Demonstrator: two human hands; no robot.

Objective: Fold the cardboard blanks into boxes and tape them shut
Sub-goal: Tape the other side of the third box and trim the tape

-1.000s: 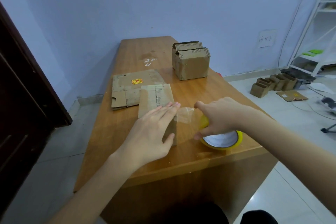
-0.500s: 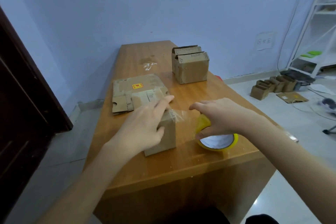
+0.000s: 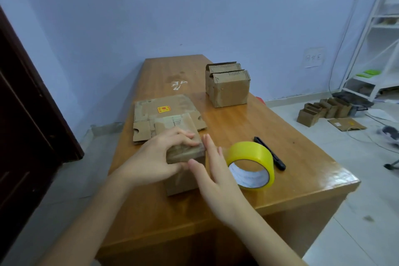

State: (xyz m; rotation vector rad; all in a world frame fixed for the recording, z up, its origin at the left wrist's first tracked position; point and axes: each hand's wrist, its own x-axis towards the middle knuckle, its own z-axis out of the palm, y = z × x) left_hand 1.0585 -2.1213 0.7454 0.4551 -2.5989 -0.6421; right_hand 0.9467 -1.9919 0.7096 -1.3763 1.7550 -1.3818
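Note:
A small brown cardboard box (image 3: 183, 181) stands near the front of the wooden table (image 3: 302, 168). My left hand (image 3: 154, 158) grips its top, fingers curled over the upper edge and thumb on the near face. With straight fingers, my right hand (image 3: 212, 171) presses flat against the box's right side, where clear tape runs from the top. A yellow tape roll (image 3: 251, 164) lies just right of that hand, untouched. Flat cardboard blanks (image 3: 164, 110) lie behind the box.
Two folded boxes (image 3: 226, 86) stand at the table's far right. A black cutter (image 3: 269, 153) lies behind the tape roll. On the floor at the right are more small boxes (image 3: 323, 110), a flat piece of cardboard (image 3: 347, 124) and a white shelf (image 3: 375, 54). A dark door (image 3: 28, 114) is at the left.
My right hand let go of the tape roll and moved to the box's right side. My left hand shifted from lying flat on the box to gripping its top.

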